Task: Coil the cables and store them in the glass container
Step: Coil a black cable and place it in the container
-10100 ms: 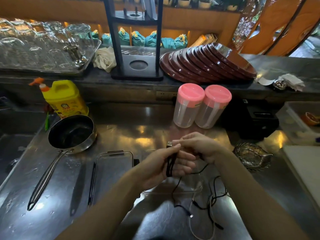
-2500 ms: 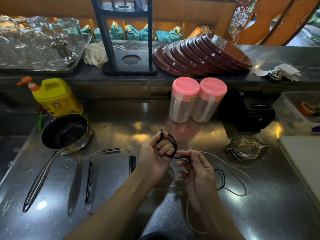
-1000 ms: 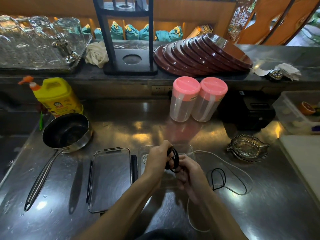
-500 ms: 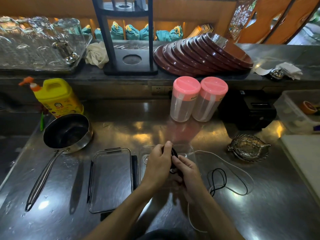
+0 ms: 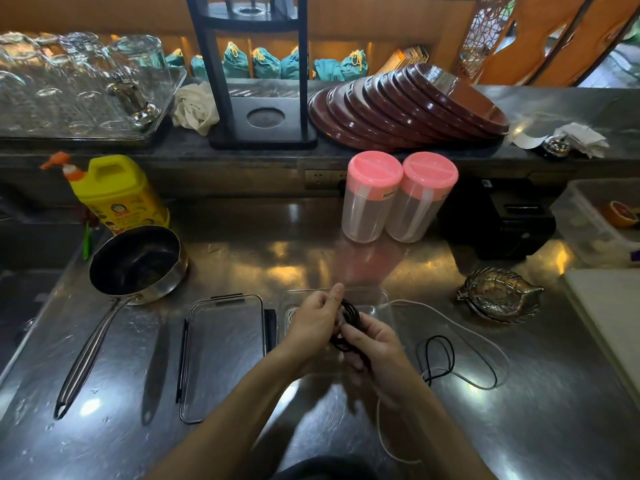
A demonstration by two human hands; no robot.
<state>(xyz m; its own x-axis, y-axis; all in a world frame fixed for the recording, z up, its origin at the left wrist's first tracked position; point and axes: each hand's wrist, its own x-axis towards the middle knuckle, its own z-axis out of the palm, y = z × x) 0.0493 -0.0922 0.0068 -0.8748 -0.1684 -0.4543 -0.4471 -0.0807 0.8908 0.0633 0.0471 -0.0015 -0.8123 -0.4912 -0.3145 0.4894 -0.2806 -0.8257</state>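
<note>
Black cable (image 5: 349,315), pink-lidded jars (image 5: 398,199), yellow bottle (image 5: 117,192)

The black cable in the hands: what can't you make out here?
- Black cable coil, head view: partly hidden between the left hand and right hand; its plugs don't show.
- Glass container: contents mostly covered by the hands.
- White cable: near end hidden behind the right forearm.
</note>
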